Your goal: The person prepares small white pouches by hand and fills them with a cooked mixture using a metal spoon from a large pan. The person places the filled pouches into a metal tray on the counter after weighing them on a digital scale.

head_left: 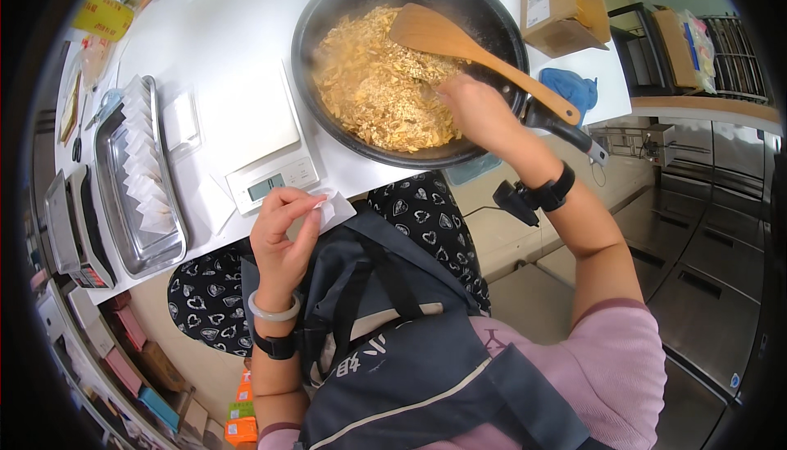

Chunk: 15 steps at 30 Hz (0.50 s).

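Left hand (283,233) pinches a small white bag (332,208) open, near the scale (266,175). Right hand (475,110) grabs dried bits (377,81) in the black pan (328,7), fingers closed on some. Filling step, I think; next needs careful aim into bag.

I wear a pink short-sleeved top (611,368) under a dark navy apron (426,368) with pale piping and wide straps. On my left wrist sit a pale green bangle (273,311) and a black band (275,345). My right wrist carries a black strap (553,190) with a small black device clipped on.
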Each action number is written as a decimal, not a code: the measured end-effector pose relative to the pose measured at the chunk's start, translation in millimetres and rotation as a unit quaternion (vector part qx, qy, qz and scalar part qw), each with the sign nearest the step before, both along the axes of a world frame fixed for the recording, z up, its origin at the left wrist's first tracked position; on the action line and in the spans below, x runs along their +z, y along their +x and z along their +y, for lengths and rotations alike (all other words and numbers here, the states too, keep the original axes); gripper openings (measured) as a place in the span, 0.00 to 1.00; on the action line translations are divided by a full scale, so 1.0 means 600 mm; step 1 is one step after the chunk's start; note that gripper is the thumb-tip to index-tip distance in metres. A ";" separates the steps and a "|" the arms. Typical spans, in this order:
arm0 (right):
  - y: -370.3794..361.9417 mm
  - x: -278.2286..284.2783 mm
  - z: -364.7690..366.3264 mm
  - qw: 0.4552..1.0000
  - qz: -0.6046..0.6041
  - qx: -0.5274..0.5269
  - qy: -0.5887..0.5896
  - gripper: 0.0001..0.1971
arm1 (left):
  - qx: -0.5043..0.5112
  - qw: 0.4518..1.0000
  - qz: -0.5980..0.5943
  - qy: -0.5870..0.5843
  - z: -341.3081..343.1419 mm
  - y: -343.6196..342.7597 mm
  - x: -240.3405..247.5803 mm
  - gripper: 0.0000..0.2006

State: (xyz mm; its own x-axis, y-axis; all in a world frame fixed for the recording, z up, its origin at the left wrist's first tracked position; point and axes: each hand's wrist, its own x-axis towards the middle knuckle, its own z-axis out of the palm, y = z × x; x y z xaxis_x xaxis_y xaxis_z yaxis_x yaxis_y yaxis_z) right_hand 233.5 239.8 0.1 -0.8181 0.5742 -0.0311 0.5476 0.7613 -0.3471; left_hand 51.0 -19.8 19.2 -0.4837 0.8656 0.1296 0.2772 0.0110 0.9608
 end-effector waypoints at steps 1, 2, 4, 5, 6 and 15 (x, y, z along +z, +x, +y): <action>0.000 0.001 -0.002 1.000 0.000 0.000 -0.001 0.10 | 0.000 1.000 0.008 -0.002 0.001 0.000 0.001 0.10; 0.000 0.003 -0.003 0.999 0.010 -0.003 -0.041 0.10 | 0.001 1.000 0.008 -0.003 0.001 -0.001 0.001 0.10; 0.000 0.007 -0.004 0.992 0.030 -0.010 -0.119 0.10 | -0.003 1.000 0.024 -0.009 0.001 -0.002 0.002 0.10; 0.000 0.006 -0.003 0.992 0.030 -0.010 -0.120 0.10 | -0.002 1.000 0.024 -0.009 0.000 -0.004 0.002 0.10; 0.000 0.006 -0.001 0.988 0.032 -0.023 -0.150 0.10 | -0.011 0.999 0.029 -0.010 -0.001 -0.005 0.003 0.09; 0.017 0.011 0.018 0.971 0.029 -0.066 -0.230 0.11 | 0.027 0.998 0.047 -0.014 0.009 -0.020 0.018 0.08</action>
